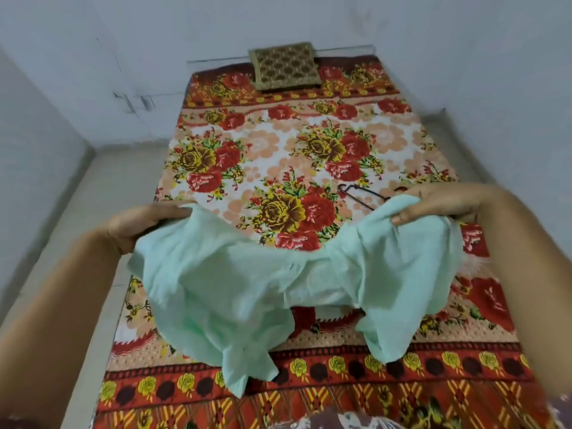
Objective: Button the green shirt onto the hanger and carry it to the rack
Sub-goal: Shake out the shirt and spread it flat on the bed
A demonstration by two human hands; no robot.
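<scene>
Floral bedsheet covers bed; cushion against white wall

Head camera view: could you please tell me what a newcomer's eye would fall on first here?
The pale green shirt stands out, stretched between the left hand and right hand above the near end of the bed. Beneath it spreads a loud red-and-yellow floral bedsheet. A dark hanger lies on the sheet beside the right hand, and a gold cushion sits at the far end.
</scene>
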